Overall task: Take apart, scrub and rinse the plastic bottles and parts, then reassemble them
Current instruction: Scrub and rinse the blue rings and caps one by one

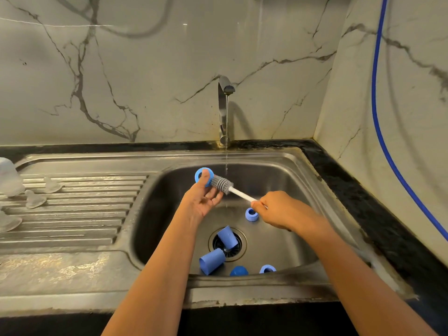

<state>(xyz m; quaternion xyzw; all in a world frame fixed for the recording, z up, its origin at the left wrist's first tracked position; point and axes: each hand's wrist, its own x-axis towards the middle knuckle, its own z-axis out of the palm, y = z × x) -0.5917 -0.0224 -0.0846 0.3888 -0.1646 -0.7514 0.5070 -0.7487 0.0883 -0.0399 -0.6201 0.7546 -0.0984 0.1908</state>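
Note:
My left hand [203, 200] pinches a blue screw ring [203, 176] over the sink basin, thumb across its face. My right hand [278, 213] grips the white handle of a grey bottle brush [221, 184], whose bristle head touches the ring's right side. In the basin [278, 243] lie two blue caps [227, 236] [212, 261] over and beside the drain, another blue ring [251, 214], a blue dome piece [238, 271] and a further ring [267, 268] at the front wall.
The tap [224, 110] runs a thin stream into the basin. On the ribbed drainboard [80, 214] at left stand a clear bottle [9, 177] and several clear teats [35, 198]. A blue hose [388, 141] hangs down the right wall.

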